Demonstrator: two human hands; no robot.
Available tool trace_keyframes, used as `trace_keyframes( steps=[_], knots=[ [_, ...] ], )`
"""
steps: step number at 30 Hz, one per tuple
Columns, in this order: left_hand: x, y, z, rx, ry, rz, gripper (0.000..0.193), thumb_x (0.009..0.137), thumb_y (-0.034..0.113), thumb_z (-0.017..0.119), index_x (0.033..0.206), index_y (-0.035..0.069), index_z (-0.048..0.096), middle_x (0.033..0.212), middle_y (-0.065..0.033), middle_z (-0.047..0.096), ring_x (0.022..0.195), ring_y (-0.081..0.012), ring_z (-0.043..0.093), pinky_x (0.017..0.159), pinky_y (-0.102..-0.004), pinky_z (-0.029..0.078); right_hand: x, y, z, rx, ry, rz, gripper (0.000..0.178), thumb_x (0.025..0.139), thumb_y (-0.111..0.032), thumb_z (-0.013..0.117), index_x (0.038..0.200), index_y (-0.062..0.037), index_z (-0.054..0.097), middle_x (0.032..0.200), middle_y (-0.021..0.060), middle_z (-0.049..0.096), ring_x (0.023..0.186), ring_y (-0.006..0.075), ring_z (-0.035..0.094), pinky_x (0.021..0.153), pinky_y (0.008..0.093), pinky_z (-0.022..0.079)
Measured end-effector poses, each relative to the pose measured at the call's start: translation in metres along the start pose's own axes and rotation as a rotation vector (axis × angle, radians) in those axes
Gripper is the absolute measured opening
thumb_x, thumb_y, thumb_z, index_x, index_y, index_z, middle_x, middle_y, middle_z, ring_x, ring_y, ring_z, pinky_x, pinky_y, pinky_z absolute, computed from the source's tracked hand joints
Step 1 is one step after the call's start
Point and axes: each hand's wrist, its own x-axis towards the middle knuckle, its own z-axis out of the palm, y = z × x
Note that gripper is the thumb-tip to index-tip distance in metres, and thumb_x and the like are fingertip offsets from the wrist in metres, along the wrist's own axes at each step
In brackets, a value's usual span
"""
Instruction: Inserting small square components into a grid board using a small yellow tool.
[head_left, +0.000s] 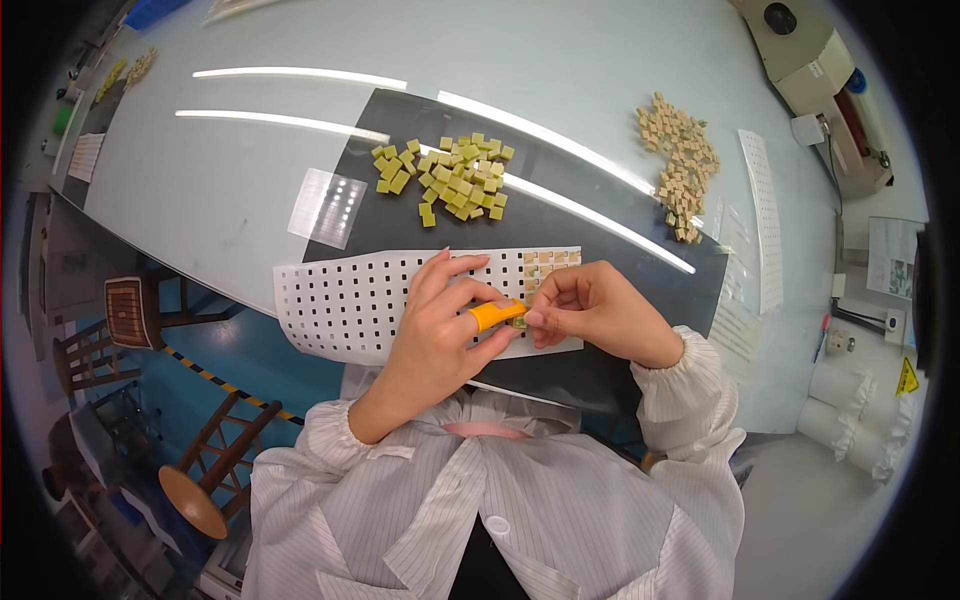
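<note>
A white sheet (345, 300) with rows of small dark square holes lies in front of me. My left hand (440, 315) rests over it, fingers spread, with an orange finger cover (496, 314) on the index finger. Beside that fingertip is a small greenish block (519, 322). Thumb and fingertips of my right hand (585, 312) are pinched together at the block's right side; the contact is partly hidden. Along the sheet's right end, several holes hold small tan pieces (545, 258).
Beyond the sheet, a pile of yellow-green blocks (460, 180) lies on a dark mat (560, 215). A clear sheet (328, 207) is left of it. Tan blocks (682, 160) are heaped at the far right. A machine (810, 60) stands behind; a wooden stool (205, 490) is lower left.
</note>
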Motion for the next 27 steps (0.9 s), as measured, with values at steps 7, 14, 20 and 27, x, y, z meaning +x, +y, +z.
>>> trace_keyframes(
  steps=[7, 14, 20, 27],
  knots=[
    [0.0002, 0.0018, -0.0007, 0.002, 0.010, 0.004, 0.025, 0.068, 0.007, 0.083, 0.092, 0.007, 0.077, 0.094, -0.0032, 0.068, 0.119, -0.0310, 0.057, 0.110, -0.0564, 0.035, 0.0005, -0.0001, 0.0011, -0.018, 0.014, 0.010, 0.013, 0.093, -0.009, 0.068, 0.090, 0.0039, 0.065, 0.083, 0.0055, 0.069, 0.076, 0.0117, 0.069, 0.073, 0.0269, 0.060],
    [0.0000, 0.0019, -0.0002, -0.001, 0.013, 0.001, 0.025, 0.067, 0.006, 0.083, 0.092, 0.007, 0.077, 0.093, -0.0035, 0.068, 0.118, -0.0309, 0.057, 0.110, -0.0564, 0.035, 0.0010, 0.0004, 0.0016, -0.025, 0.019, 0.022, 0.013, 0.092, -0.008, 0.069, 0.090, 0.0040, 0.065, 0.082, 0.0050, 0.069, 0.076, 0.0114, 0.069, 0.073, 0.0268, 0.060],
    [-0.0001, 0.0008, 0.0003, 0.013, 0.014, 0.017, 0.021, 0.071, 0.011, 0.082, 0.090, 0.007, 0.075, 0.094, -0.0031, 0.066, 0.118, -0.0305, 0.058, 0.109, -0.0577, 0.035, 0.0013, -0.0003, 0.0026, -0.042, 0.033, 0.024, 0.012, 0.092, -0.007, 0.069, 0.089, 0.0040, 0.065, 0.082, 0.0050, 0.069, 0.076, 0.0113, 0.069, 0.073, 0.0264, 0.060],
    [-0.0014, 0.0002, 0.0015, 0.015, 0.019, 0.018, 0.020, 0.071, 0.011, 0.082, 0.090, 0.007, 0.075, 0.093, -0.0032, 0.066, 0.118, -0.0307, 0.058, 0.109, -0.0578, 0.035, -0.0004, 0.0032, 0.0089, -0.064, 0.077, 0.001, 0.012, 0.091, -0.006, 0.069, 0.085, 0.0027, 0.063, 0.080, 0.0040, 0.068, 0.073, 0.0095, 0.067, 0.070, 0.0236, 0.058]
  ],
)
